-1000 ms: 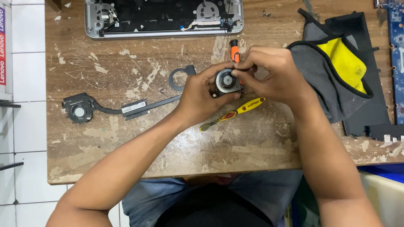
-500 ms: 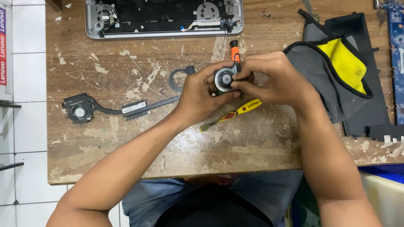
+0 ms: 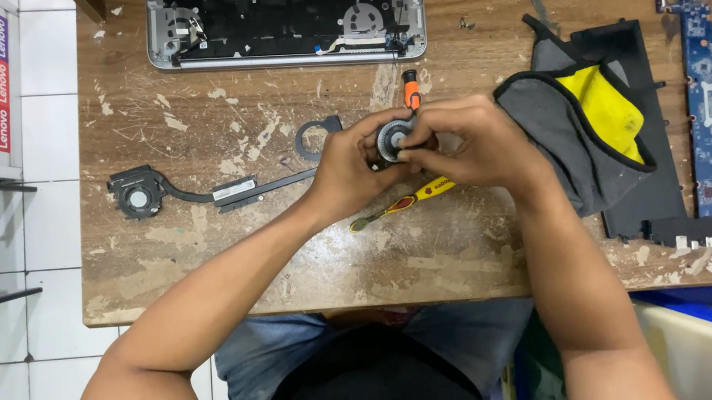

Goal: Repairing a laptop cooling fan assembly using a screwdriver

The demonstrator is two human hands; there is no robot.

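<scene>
From the head view, both hands meet just right of the frame's centre, over the wooden counter [image 3: 231, 266]. The left hand [image 3: 351, 167] curls around a small round fan [image 3: 394, 139], gripping its left side. The right hand [image 3: 474, 145] pinches the fan's right side, its fingertips pressed at the hub. The fan is a dark disc with a pale ring and a light centre, held just above the counter. An orange-handled screwdriver [image 3: 411, 93] pokes out above the hands; a yellow toothbrush [image 3: 401, 204] lies just below them. At centre left lies a heat pipe assembly [image 3: 196, 190]; an open laptop chassis [image 3: 283, 13] sits along the upper edge. A grey-and-yellow cloth [image 3: 587, 132] lies right of the hands. Bare counter shows below the hands, toward the near edge.
</scene>
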